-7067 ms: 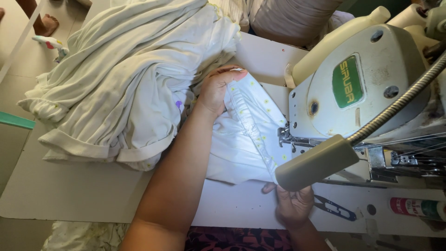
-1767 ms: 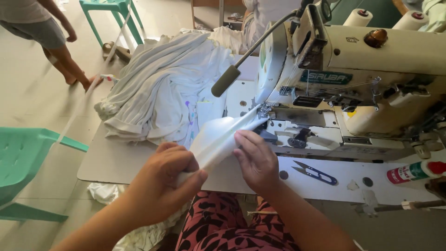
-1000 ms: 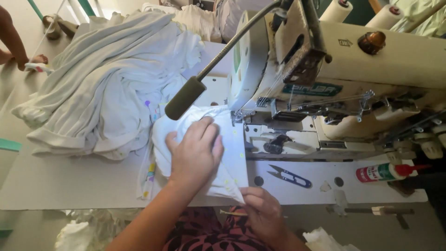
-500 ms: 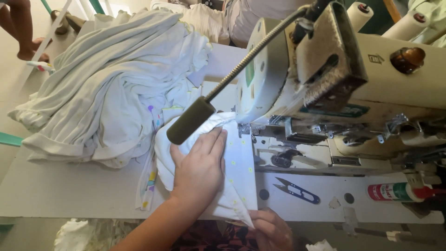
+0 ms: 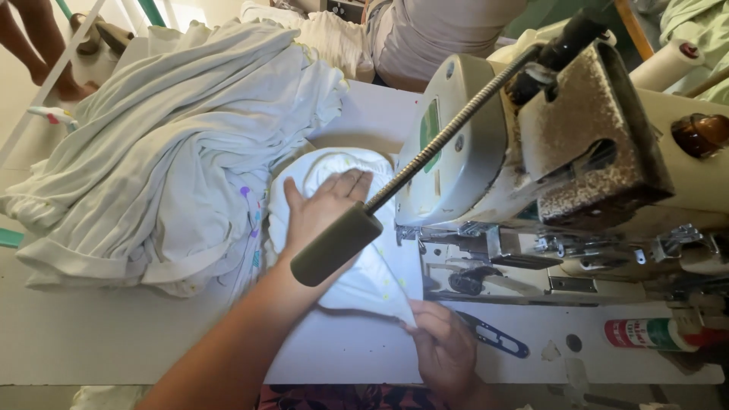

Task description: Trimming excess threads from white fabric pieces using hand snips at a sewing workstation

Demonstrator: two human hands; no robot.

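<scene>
White speckled fabric piece point(image 5: 372, 277) lies on the pale sewing table point(image 5: 152, 342) beside the cream sewing machine point(image 5: 486, 175), left hand point(image 5: 323, 209) spread flat on it, right hand point(image 5: 444, 345) pinching its near corner.

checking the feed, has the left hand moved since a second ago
Yes. The left hand has slid up the small white spotted fabric piece, away from the table's near edge toward the cream sewing machine, fingers now flat beside it.
</scene>
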